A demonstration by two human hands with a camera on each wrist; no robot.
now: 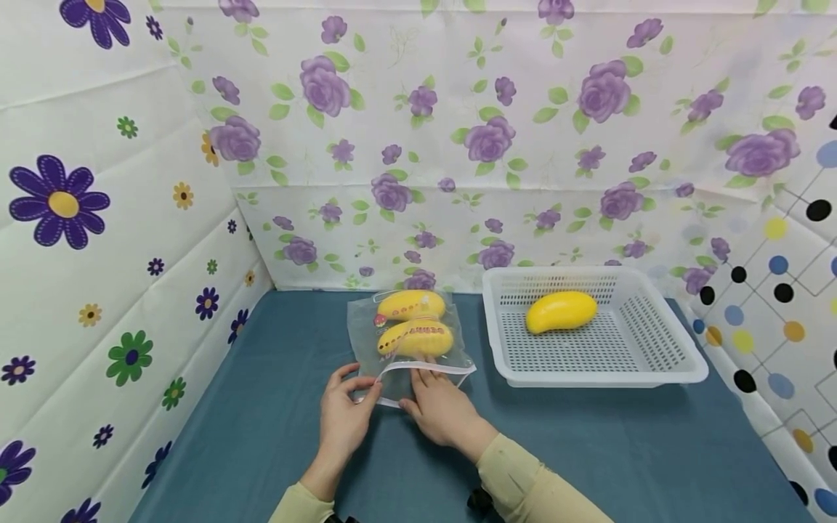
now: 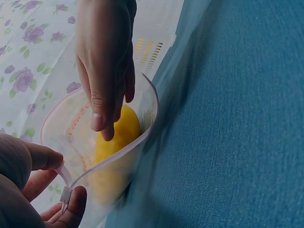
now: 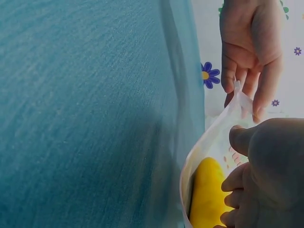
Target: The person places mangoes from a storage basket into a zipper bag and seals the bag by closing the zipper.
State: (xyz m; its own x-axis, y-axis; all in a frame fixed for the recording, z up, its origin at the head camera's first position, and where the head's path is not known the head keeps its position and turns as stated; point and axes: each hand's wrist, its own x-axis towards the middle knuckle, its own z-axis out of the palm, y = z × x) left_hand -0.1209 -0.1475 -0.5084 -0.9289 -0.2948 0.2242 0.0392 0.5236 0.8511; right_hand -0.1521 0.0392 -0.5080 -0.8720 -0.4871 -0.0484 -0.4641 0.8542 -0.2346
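Observation:
A clear zip bag with printed lettering lies on the table, holding two yellow mangoes, the nearer one and the farther one. At the left end of its open mouth, my left hand pinches the rim between thumb and fingers, close to the slider. My right hand reaches through the mouth with its fingers extended. In the left wrist view those fingertips are at the near mango; whether they touch it is unclear. Bag plastic partly veils both mangoes.
Right of the bag stands a white perforated plastic basket with one yellow mango in it. A blue-green cloth covers the table. Patterned sheets wall in the back and both sides.

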